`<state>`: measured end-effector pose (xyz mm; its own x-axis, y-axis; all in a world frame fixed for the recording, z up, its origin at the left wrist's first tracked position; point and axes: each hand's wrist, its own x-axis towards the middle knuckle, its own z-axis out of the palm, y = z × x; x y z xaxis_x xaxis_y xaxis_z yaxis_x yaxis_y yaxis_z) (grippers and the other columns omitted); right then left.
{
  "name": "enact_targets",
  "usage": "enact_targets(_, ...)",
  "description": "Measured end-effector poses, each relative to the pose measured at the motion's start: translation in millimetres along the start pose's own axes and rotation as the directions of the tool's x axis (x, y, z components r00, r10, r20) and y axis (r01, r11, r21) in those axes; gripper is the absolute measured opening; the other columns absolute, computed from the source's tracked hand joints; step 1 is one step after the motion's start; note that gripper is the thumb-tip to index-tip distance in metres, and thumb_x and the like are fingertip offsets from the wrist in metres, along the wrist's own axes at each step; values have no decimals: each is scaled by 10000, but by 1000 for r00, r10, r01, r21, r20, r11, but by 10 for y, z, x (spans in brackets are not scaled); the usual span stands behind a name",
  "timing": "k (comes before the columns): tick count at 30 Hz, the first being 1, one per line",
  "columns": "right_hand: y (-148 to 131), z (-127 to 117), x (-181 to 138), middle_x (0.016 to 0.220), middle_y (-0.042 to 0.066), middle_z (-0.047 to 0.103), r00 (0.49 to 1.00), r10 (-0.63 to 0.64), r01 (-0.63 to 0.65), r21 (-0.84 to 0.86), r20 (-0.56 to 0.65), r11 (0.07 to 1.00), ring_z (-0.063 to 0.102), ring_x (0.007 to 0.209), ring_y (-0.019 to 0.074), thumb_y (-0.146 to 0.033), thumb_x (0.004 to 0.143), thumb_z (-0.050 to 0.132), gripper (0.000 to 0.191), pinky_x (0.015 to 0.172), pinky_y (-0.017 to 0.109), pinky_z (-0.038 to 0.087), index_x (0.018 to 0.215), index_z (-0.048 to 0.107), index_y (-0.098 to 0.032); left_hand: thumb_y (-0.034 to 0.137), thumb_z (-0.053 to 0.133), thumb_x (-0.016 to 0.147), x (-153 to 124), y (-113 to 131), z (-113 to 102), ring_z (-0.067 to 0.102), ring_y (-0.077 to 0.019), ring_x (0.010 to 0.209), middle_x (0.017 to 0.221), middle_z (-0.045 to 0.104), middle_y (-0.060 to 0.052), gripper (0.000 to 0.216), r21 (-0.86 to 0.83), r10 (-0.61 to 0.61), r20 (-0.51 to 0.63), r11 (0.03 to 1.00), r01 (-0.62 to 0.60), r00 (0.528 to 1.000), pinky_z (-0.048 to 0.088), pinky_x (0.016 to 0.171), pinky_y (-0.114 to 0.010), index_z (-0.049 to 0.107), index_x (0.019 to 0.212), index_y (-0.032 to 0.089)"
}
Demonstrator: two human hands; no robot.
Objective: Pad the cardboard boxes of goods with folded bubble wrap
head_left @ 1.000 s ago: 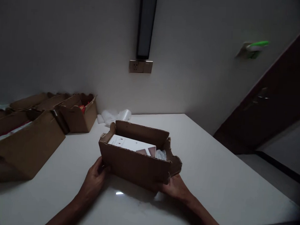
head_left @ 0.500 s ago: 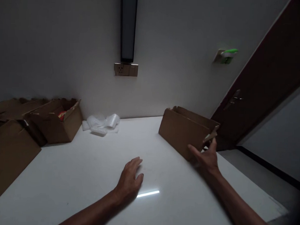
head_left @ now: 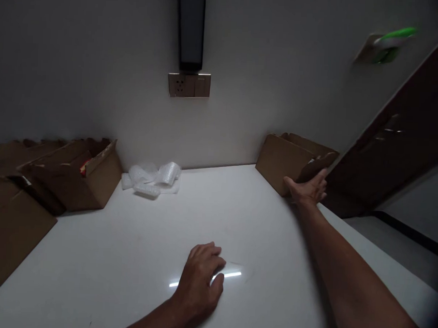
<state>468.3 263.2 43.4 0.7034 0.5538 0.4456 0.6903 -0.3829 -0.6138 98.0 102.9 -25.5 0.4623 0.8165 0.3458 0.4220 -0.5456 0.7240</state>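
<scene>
Crowding the left end of the glossy white tabletop (head_left: 224, 212), several open-topped corrugated cardboard boxes stand close together. The nearest large cardboard box (head_left: 12, 237) is cut off by the edge of the view; behind it, the open cardboard box (head_left: 104, 183) shows a bit of a red item (head_left: 84, 167) over its ragged rim. Just to the right of that, near the wall, lies a loose heap of clear bubble wrap (head_left: 149, 180). Above, a metallic socket-and-switch plate (head_left: 189, 85) is set in the wall, directly under a long dark panel (head_left: 192, 27).

Lower centre, the left hand (head_left: 201, 281) is over the tabletop, holding nothing, fingers loosely bent and thumb apart from them, beside a bright streak of reflected light. Whether it touches the surface cannot be told.

Farther right, the tall cardboard box (head_left: 286, 162) stands upright at the back right corner of the tabletop, close to the wall. The right hand (head_left: 308, 189) is against its near end, spread rather than clamped, thumb by the lower corner and fingers reaching past. Beyond are a blurred green item (head_left: 396, 39) at a wall plate and a dark door (head_left: 413, 119) with a lever handle (head_left: 393, 124).
</scene>
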Motion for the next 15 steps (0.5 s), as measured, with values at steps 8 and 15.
enact_targets(8,92,81,-80,1445,379,352,981,45,-9,-187,189,982,400,1308,441,-667,840,520,1073,965,523,311,1522,90,40,53,560,738,13,-1,7,573,-275,1171,1103,698,-108,236,-32,23,-11,999,-24,1000,396,1076,-514,693,890,174)
enact_targets(15,205,-44,-693,1294,271,574,882,-137,262,-227,452,938,500,1261,409,-509,877,446,569,980,525,372,1244,553,-89,102,583,718,70,-42,63,590,-263,1158,1133,706,-92,248,23,65,-64,998,-64,996,413,1064,-480,708,910,196)
